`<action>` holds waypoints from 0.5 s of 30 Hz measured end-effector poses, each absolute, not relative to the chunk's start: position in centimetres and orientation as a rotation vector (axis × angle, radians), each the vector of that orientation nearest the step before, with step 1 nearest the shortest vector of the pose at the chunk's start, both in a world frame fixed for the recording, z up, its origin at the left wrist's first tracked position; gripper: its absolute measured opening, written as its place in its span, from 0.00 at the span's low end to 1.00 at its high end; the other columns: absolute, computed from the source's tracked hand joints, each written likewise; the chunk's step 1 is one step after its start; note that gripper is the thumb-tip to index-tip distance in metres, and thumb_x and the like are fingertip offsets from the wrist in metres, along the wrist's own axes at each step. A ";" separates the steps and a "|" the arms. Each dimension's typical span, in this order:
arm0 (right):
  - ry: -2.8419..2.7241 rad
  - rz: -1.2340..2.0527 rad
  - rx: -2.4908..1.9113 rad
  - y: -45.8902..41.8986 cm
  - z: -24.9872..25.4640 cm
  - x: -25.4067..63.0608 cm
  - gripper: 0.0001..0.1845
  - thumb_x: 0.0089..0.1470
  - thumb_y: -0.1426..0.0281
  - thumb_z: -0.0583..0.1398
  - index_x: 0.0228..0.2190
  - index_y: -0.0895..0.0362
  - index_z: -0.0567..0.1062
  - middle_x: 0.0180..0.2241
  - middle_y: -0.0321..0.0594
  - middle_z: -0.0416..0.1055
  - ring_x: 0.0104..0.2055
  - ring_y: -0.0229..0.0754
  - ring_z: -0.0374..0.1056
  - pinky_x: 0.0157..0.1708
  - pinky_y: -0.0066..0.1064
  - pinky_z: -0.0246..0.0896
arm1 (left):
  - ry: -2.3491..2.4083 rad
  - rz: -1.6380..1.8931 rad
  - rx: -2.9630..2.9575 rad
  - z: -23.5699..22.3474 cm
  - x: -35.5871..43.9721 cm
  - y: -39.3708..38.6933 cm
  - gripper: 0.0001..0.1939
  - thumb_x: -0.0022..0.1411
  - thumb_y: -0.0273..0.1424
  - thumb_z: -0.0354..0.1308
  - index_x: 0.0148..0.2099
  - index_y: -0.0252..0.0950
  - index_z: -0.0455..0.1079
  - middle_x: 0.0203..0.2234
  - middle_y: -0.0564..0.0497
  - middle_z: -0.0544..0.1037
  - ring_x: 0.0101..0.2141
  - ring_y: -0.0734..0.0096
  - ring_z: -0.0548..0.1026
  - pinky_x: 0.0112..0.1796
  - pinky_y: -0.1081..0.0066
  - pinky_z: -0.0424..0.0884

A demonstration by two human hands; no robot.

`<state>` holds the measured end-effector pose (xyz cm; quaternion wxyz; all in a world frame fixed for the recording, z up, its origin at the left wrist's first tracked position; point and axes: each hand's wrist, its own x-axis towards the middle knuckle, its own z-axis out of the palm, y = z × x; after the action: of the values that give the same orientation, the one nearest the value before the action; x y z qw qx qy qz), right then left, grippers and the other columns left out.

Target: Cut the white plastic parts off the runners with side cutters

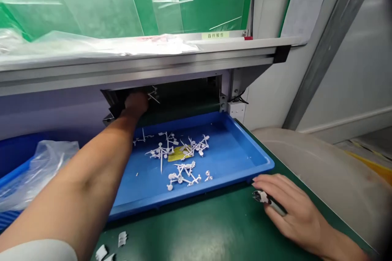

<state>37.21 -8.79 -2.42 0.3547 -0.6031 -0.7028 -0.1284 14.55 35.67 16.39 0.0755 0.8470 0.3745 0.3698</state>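
My left hand [136, 104] reaches into a dark slot under the machine's aluminium rail. A white plastic sprue [152, 94] lies just beyond its fingers, and the fingers are partly hidden in the shadow. Below, a blue plastic tray [235, 142] holds several white moulded sprues [180, 177] and a small yellow slip [178, 154]. My right hand [290, 208] rests on the green mat beside the tray's front corner, curled around a pair of black-handled side cutters [266, 200].
A crumpled clear plastic bag [39, 175] lies in a second blue tray at the left. Small white plastic pieces [122, 238] sit on the green mat [190, 232] at the bottom. A beige padded surface [324, 175] curves along the right side. A green transparent panel [92, 4] fills the top.
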 end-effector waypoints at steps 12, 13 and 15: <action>-1.997 -0.055 -1.168 -8.4 4.8 25.1 0.35 0.50 0.80 0.55 0.60 0.50 0.60 0.47 0.44 0.70 0.46 0.48 0.68 0.44 0.42 0.67 | 0.510 0.694 1.623 9.0 8.1 4.3 0.12 0.67 0.39 0.52 0.39 0.34 0.63 0.27 0.51 0.75 0.21 0.75 0.73 0.21 0.75 0.71; -1.995 -0.056 -1.157 -8.0 5.4 23.7 0.34 0.50 0.79 0.55 0.59 0.50 0.62 0.50 0.45 0.68 0.49 0.49 0.67 0.47 0.43 0.66 | 0.517 0.688 1.546 8.3 6.9 2.8 0.13 0.67 0.40 0.52 0.39 0.34 0.63 0.26 0.52 0.74 0.20 0.76 0.72 0.21 0.76 0.70; -1.930 0.024 -1.191 -7.2 6.2 21.6 0.29 0.52 0.77 0.55 0.56 0.50 0.66 0.52 0.44 0.67 0.52 0.49 0.65 0.51 0.42 0.65 | 0.566 0.727 1.484 7.1 4.7 1.0 0.15 0.67 0.42 0.52 0.40 0.34 0.65 0.24 0.53 0.72 0.19 0.77 0.70 0.19 0.77 0.68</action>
<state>21.61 -7.19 6.19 0.4231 -0.4758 -0.7710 0.0096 4.67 0.98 7.07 0.6422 0.6512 0.2484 0.3189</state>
